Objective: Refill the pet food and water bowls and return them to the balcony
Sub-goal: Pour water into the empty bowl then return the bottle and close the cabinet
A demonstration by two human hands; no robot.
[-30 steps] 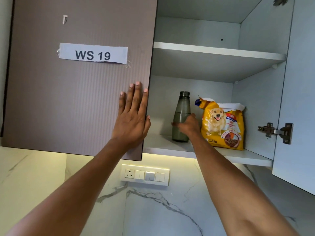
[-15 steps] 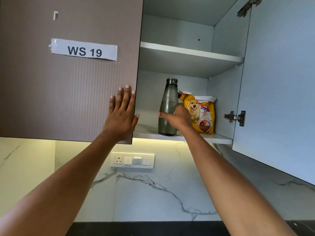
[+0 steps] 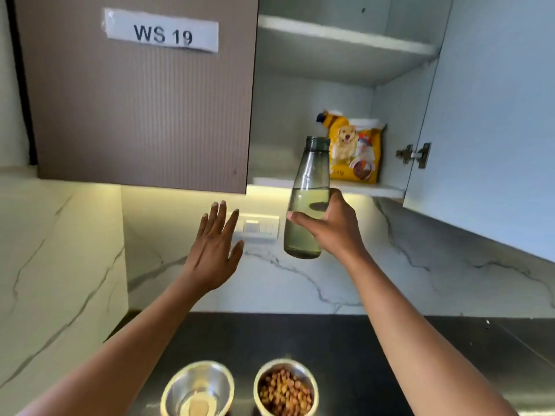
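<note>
Water bottle [image 3: 306,205]: in the air below the open cupboard [image 3: 330,94], upright, about half full; your right hand [image 3: 333,228] wraps its lower body. Left hand [image 3: 214,250] spread flat, holding nothing. Cap looks on, though blur leaves that unsure. Empty steel bowl [image 3: 196,388] and kibble bowl [image 3: 285,387] sit below on the dark counter [image 3: 390,355]. Risk: one-handed pouring may splash into the kibble.

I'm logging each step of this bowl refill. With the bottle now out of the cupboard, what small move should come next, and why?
Probably lower the water bottle, held in the right hand, toward the left steel bowl. That bowl looks nearly empty, while the right bowl already holds kibble. The left hand is free to take off the cap.
</note>
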